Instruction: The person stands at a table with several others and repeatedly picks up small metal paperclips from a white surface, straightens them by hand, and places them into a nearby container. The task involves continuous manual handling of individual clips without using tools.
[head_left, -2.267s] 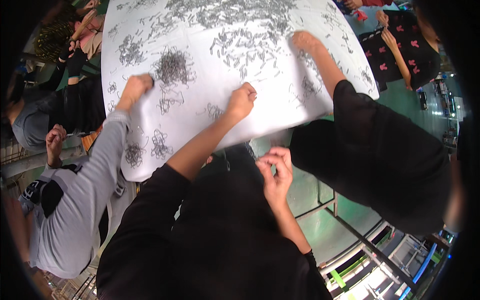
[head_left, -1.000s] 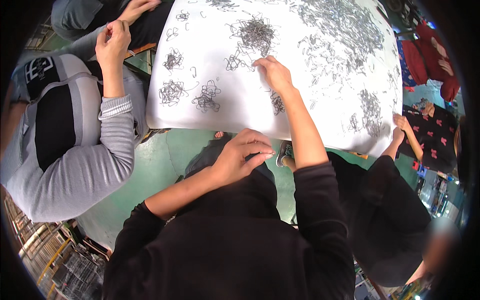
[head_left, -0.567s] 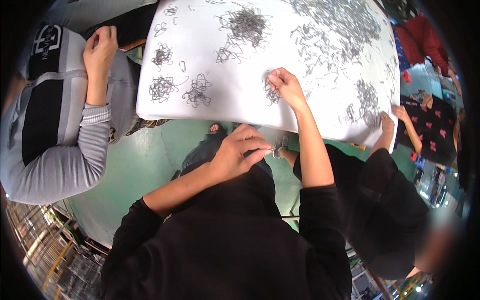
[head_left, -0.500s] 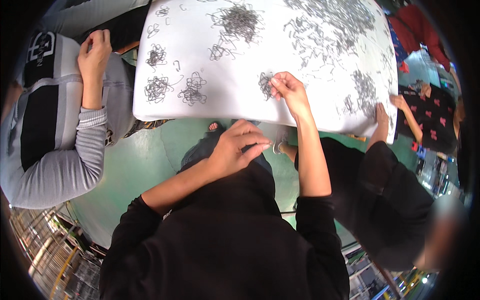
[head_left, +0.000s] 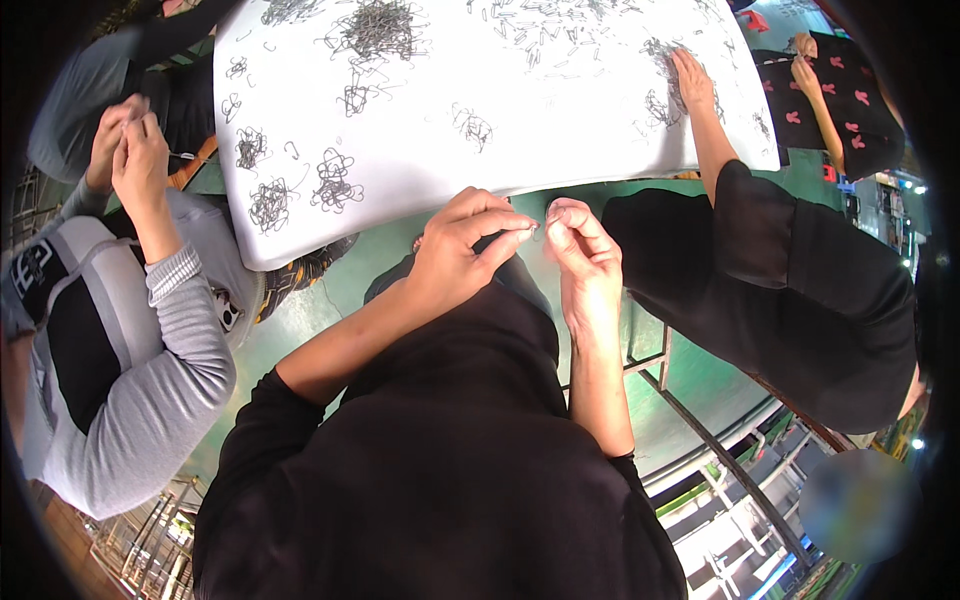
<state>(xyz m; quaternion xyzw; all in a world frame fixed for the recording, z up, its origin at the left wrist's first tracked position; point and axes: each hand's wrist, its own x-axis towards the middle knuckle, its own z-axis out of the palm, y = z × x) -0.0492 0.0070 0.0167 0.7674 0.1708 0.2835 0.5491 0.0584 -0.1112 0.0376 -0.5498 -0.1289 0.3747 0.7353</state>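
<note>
My left hand (head_left: 465,248) is in a pinch, and a tiny dark bent wire piece (head_left: 535,228) shows at its fingertips. Close beside it, my right hand (head_left: 588,262) also has thumb and fingers pressed together; what it holds, if anything, is too small to make out. Both hands are held in front of my body, just off the near edge of the white table (head_left: 420,170). The nearest heap to them is a small loose tangle of bent wire pieces (head_left: 472,127) on the tabletop.
More tangles of wire pieces lie at left (head_left: 335,180) and far back (head_left: 380,32), with loose ones scattered (head_left: 550,35) across the back. A grey-sleeved person (head_left: 150,330) works at left. At right, a black-sleeved person's hand (head_left: 693,82) rests on a heap.
My right hand has left the small tangle on the table and come back beside my left hand. My view has shifted. The person at right has reached farther over the table.
</note>
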